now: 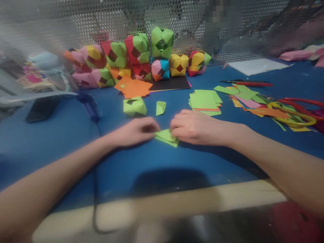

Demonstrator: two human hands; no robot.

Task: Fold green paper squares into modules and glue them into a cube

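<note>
Near the squat green box (135,107), left hand (138,131) and right hand (189,127) pinch the folded paper (167,136), its edges best aligned before firm creasing.

Beyond the grip stands a perforated metal screen (192,37), grey and blurred, with light showing through its holes. The worktop (121,172) beneath the grip has a blue surface and a pale near edge (177,200). Below that edge the floor area looks dark and indistinct.
</note>
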